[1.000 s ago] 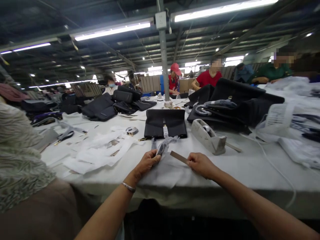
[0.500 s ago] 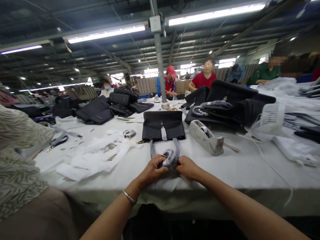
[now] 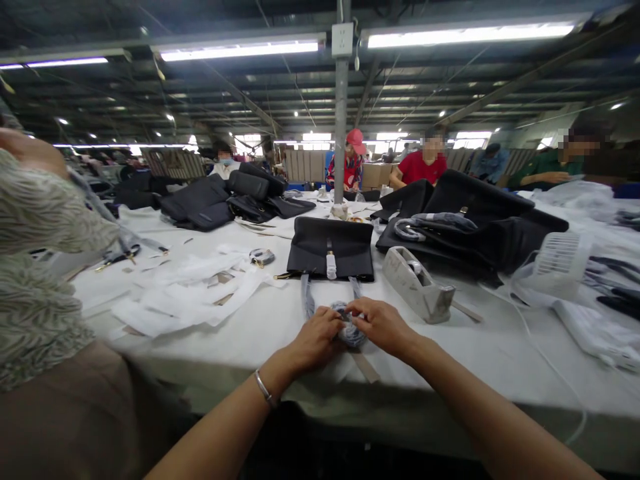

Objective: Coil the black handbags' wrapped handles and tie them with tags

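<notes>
Between my two hands lies a coiled strap [image 3: 355, 335] in clear plastic wrap, close to the table's front edge. My left hand [image 3: 323, 335] grips the coil's left side, its fingers closed. From the right, my right hand [image 3: 377, 323] pinches the top of the coil with thumb and fingers. Just beyond is a black handbag [image 3: 330, 250] lying flat, its clasp [image 3: 331, 265] wrapped in white. Wrapped bag handles [image 3: 307, 297] extend from it toward my hands. A strip of brown paper or card [image 3: 366, 368] lies below the coil.
A grey tape dispenser [image 3: 417, 287] stands right of the handbag. Black bags [image 3: 480, 220] are piled at the right, more [image 3: 197, 203] at the left. White paper scraps [image 3: 185, 300] spread leftward. A person in a patterned sleeve [image 3: 45, 267] is close on my left. A cord [image 3: 550, 360] crosses the right.
The strap has become a tighter, flatter coil and sits lower on the table. My right hand has moved from its side onto its top. The brown strip now shows beneath it.
</notes>
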`<state>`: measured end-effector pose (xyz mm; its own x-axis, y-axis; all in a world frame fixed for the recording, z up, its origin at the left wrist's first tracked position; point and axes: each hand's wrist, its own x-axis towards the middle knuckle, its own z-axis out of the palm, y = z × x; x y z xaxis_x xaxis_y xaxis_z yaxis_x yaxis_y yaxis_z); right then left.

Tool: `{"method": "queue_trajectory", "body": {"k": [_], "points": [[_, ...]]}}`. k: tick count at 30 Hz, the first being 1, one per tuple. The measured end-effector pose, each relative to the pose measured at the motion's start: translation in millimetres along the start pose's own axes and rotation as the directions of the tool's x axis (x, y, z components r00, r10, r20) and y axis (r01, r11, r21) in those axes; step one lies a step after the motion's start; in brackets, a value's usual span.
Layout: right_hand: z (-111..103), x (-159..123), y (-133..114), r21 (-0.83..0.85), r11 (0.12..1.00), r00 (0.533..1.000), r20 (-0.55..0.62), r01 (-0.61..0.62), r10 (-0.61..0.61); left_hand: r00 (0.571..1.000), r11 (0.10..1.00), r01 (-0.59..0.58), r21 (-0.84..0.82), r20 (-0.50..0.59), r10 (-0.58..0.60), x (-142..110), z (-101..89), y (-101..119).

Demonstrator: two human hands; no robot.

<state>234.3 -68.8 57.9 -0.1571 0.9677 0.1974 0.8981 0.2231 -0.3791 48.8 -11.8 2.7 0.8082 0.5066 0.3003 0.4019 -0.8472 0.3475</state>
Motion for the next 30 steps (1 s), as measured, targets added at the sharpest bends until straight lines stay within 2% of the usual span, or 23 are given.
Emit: {"method": "queue_trajectory", "body": {"k": [4,10,13,16,20,23,27,29,30], "points": [[26,17,3,-0.053,0.989,0.99,0.014,0.14,-0.139,1.0,1.0,0.003,0.0,0.025,-0.003,0,-3.5,1],[32,19,7,-0.171,0.96,0.975,0.058,0.22,-0.214,0.998,0.993,0.044,-0.108,-0.029,-0.048,-2,3.6,-1],[41,18,14,-0.089,0.975,0.979,-0.022,0.202,-0.205,0.997,0.981,0.052,-0.185,-0.055,-0.063,0,8.7,-4],[53,16,22,0.069,0.987,0.98,-0.146,0.145,-0.133,0.99,0.962,0.109,-0.252,-0.063,-0.128,1,12.5,-7],[66,11,27,0.215,0.961,0.939,-0.33,0.172,-0.095,0.965,0.933,0.215,-0.288,-0.087,-0.249,-2,26.4,-19],[74,9,32,0.208,0.945,0.889,-0.437,0.252,-0.141,0.955,0.92,0.213,-0.329,-0.129,-0.268,-1,39.4,-33],[91,18,44,0.121,0.933,0.83,-0.505,0.338,-0.236,0.977,0.923,0.175,-0.343,-0.054,-0.205,6,43.2,-47],[95,23,48,0.053,0.938,0.83,-0.486,0.342,-0.274,0.984,0.928,0.16,-0.335,-0.018,-0.176,12,41.5,-51],[93,24,49,0.026,0.94,0.848,-0.442,0.339,-0.293,0.984,0.928,0.168,-0.332,0.0,-0.178,15,41.0,-52]]}}
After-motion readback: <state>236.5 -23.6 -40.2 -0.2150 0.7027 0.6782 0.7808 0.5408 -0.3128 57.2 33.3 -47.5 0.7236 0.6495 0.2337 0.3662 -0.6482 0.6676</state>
